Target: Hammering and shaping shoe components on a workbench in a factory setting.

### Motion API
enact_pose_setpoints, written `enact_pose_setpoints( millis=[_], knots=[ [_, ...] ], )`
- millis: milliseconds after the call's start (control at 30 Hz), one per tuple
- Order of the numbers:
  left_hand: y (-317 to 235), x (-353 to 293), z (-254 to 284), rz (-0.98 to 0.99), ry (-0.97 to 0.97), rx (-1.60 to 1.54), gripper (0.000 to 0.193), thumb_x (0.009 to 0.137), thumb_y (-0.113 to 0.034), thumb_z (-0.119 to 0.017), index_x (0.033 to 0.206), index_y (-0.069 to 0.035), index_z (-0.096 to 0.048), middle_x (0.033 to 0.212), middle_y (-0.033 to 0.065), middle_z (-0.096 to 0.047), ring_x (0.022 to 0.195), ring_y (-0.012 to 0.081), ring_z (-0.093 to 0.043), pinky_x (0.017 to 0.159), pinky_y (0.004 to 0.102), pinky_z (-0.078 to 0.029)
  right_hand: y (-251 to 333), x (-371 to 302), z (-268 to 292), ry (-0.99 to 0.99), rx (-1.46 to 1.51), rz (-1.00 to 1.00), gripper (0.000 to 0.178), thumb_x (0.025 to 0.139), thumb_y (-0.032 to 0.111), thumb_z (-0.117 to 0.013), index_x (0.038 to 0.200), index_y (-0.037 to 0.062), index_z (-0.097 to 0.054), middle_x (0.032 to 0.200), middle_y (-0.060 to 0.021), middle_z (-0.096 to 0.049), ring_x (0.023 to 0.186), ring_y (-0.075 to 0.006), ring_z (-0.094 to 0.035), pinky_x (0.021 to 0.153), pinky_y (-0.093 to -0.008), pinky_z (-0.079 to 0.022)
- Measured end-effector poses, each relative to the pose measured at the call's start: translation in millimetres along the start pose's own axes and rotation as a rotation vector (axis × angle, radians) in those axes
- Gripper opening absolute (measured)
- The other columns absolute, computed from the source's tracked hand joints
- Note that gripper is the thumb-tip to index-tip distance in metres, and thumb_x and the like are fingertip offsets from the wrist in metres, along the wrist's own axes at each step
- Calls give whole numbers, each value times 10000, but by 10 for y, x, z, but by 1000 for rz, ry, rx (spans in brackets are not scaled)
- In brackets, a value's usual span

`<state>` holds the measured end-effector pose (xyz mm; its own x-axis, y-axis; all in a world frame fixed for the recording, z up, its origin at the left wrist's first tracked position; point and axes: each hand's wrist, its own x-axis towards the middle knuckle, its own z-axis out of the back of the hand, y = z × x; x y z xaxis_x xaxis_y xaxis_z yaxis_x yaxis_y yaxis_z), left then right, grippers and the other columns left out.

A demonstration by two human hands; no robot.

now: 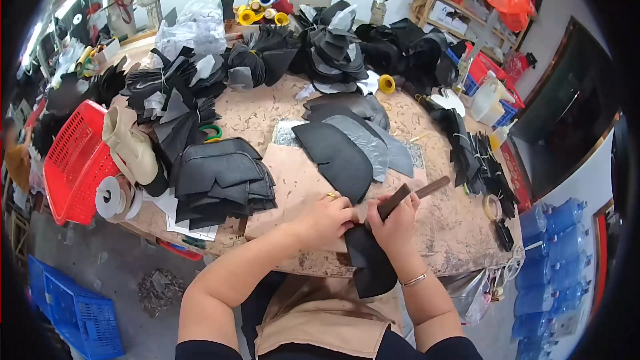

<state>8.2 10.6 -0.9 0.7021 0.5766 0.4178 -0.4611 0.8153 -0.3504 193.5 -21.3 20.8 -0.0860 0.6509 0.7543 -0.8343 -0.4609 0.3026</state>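
- A black cut piece (372,263) is reaching past the tabletop's (453,227) near edge, below our hands.
- Our left hand (327,220), fingers bent inward, is touching its upper end; we cannot tell whether it is pinching.
- Our right hand (395,223) is closing around a brown bar-shaped tool (433,187).
- Between that hand and a tape roll (492,207), bare tabletop is leaving us room.
- A black stack (220,180) is crowding our left.
- Black bundles (257,60) are blocking the far side.
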Motion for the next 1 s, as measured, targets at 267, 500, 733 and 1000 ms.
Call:
enact_pose_setpoints(
  millis=[267,500,733,1000],
  knots=[
    [-94,-161,-127,-28,-12,98,235,733,-137,-691,964,-112,-654,948,71,-582,856,280,-606,782,384,-505,-25,64,47,50,66,-9,172,758,176,-752,808,92,-610,733,-27,-605,778,-261,-572,856,-405,-369],
    [-86,-144,-73,20,-45,-99,293,689,-99,-714,963,-65,-615,985,113,-574,877,302,-605,778,399,-511,17,37,-19,30,37,-60,182,745,172,-761,782,86,-605,737,-26,-607,795,-251,-562,846,-407,-362],
    [-154,-165,3,34,18,40,241,747,-88,-650,985,-59,-631,965,110,-584,861,302,-602,753,402,-506,164,71,74,-112,120,-91,182,747,156,-758,777,90,-591,739,-14,-613,785,-256,-558,855,-400,-362],
    [-376,-315,-26,0,-35,233,305,760,-113,-612,1054,-36,-641,1003,85,-594,928,258,-581,805,366,-481,147,55,53,-47,61,-33,205,729,149,-770,813,95,-590,726,0,-615,763,-244,-553,854,-392,-365]
  ],
)
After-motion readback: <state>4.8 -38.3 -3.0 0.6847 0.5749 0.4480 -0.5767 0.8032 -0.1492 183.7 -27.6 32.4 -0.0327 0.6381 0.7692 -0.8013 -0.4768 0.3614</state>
